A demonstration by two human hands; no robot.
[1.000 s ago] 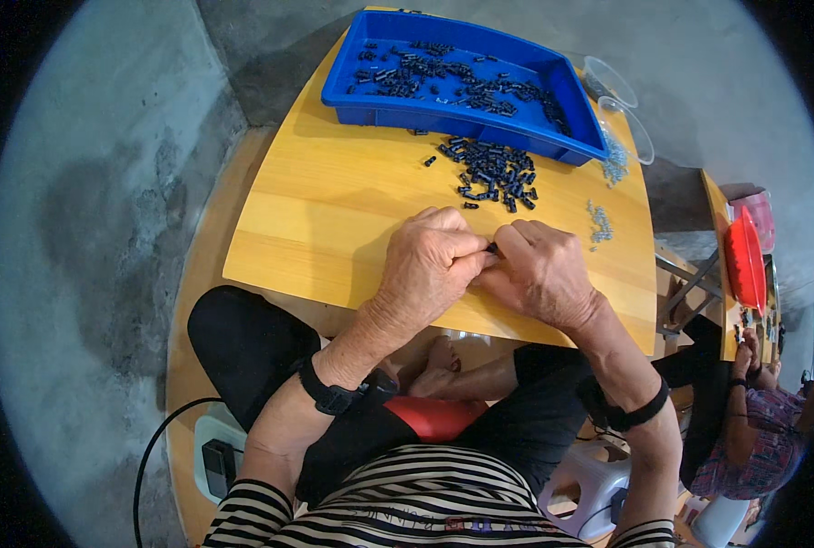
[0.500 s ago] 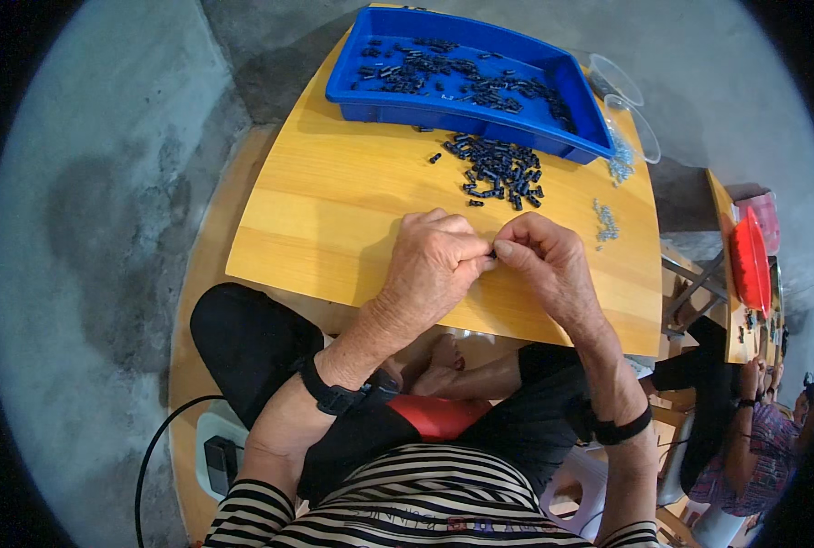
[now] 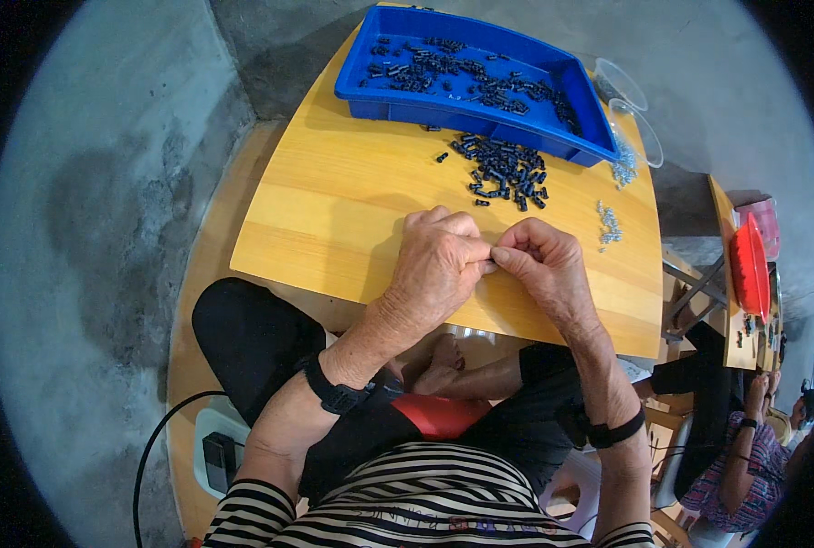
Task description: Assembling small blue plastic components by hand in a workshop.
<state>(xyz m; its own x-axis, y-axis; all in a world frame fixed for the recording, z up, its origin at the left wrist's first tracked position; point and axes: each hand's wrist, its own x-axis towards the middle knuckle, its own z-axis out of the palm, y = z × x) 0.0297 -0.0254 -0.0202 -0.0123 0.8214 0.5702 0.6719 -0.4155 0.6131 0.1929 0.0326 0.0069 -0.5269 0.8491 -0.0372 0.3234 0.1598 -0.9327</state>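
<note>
Black and tiny, the part (image 3: 491, 264) is pinched between the fingertips of both hands, which meet over the near half of the wooden table (image 3: 334, 210); it is mostly hidden by the fingers, so its exact shape cannot be told. The left hand (image 3: 434, 269) is curled closed with thumb and forefinger pressed to it from one side, and the right hand (image 3: 544, 265) closes on it from the other, knuckles raised. Judging by the loose pile of parts (image 3: 506, 172) lying further out on the table, such a piece is likely light, stiff and smooth, easy to drop or flick away, and best held at its ends with fingertip pressure rather than a full grasp. Just beside the pile, toward the right edge, lie two small clusters of pale pins (image 3: 608, 224). Beyond the pile stands a blue tray (image 3: 480, 114), rectangular with low walls, holding more black parts scattered over its floor. Two clear cups (image 3: 635, 123) sit at its right corner. No labels or signs can be made out on any of these. Well apart on the right, a red tray (image 3: 752, 265) rests on another table, where another person's arm (image 3: 745, 447) shows.
</note>
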